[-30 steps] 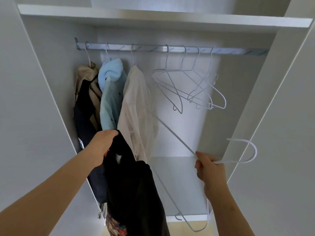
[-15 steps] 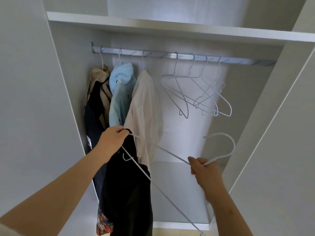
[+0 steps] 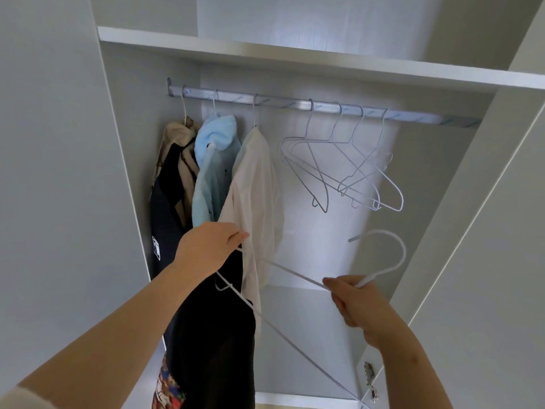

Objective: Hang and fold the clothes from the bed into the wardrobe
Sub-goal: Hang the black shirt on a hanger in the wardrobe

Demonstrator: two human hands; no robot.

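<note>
Fingers [image 3: 236, 236] of the left hand [image 3: 206, 247] pinched the black garment [image 3: 212, 335] and one hanger [image 3: 295, 275] shoulder; fingers [image 3: 333, 283] of the right hand [image 3: 354, 302] gripped the hanger neck, below the rail [image 3: 280, 101].

Readable text: none you can make out in full.

Rail [image 3: 295, 103]: small blue lettering is printed along its shiny surface and repeats at intervals down its length. The characters are too small and skewed for you to spell out.

Dark garment [image 3: 165, 208], hanging at far left: a white rectangular patch [image 3: 156, 248] sits low on its front, with dark marks inside, not legible.

Black garment [image 3: 218, 335], low in frame: a multicoloured print [image 3: 169, 388] near its bottom edge, red, orange and blue. You cannot tell whether it carries letters.
</note>
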